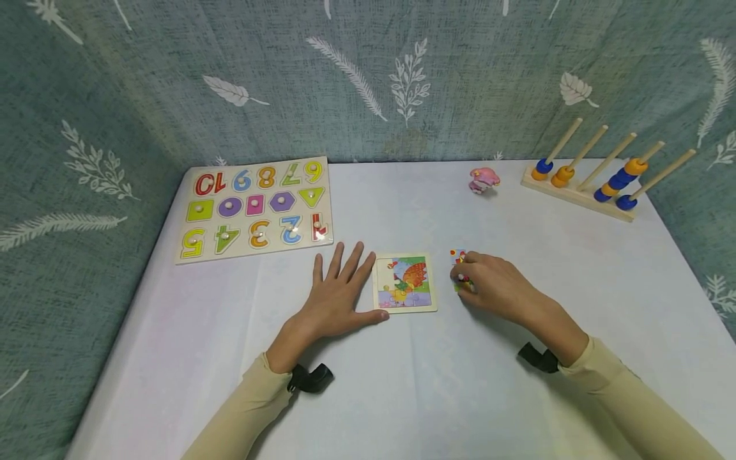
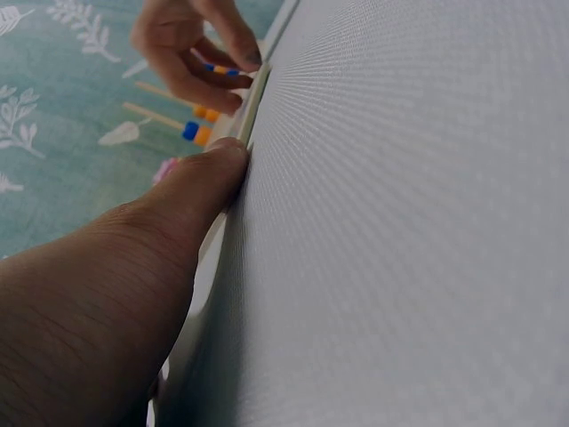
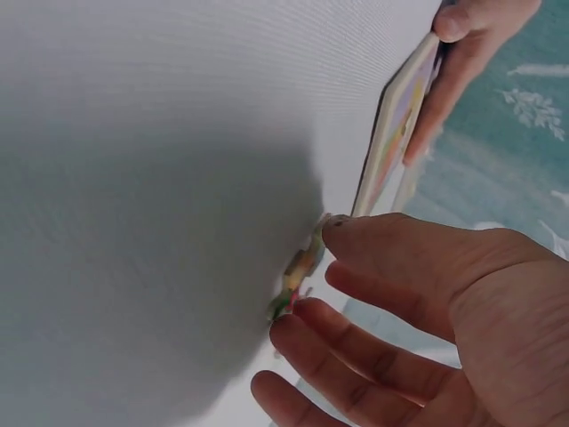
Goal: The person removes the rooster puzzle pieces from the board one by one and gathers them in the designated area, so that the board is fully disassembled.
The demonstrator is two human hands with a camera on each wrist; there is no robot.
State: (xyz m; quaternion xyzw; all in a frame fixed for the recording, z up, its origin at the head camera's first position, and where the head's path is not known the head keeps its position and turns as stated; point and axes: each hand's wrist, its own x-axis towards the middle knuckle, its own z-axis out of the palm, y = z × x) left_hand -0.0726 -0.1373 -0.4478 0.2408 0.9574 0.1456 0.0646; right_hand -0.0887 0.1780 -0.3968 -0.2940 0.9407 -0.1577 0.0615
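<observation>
A small square jigsaw puzzle board (image 1: 411, 310) with a pale frame lies mid-table. Its picture of a colourful hen is partly filled in, and bare wood shows along its left side. My left hand (image 1: 336, 297) lies flat beside it with fingers spread, index fingertip at the upper left corner and thumb along the lower left edge. To the right of the board, my right hand (image 1: 496, 284) curls over a few loose puzzle pieces (image 1: 458, 255). Its thumb and fingertips pinch a puzzle piece (image 3: 298, 271) low over the cloth; the hand partly covers the pieces from above.
At the back left lies a wooden peg board (image 1: 230, 214) of numbers and shapes. A small pink figurine (image 1: 483, 179) stands near the back edge. A bead stacker (image 1: 581, 195) with upright pegs is at the back right. Patterned fabric (image 1: 368, 76) rises behind the table.
</observation>
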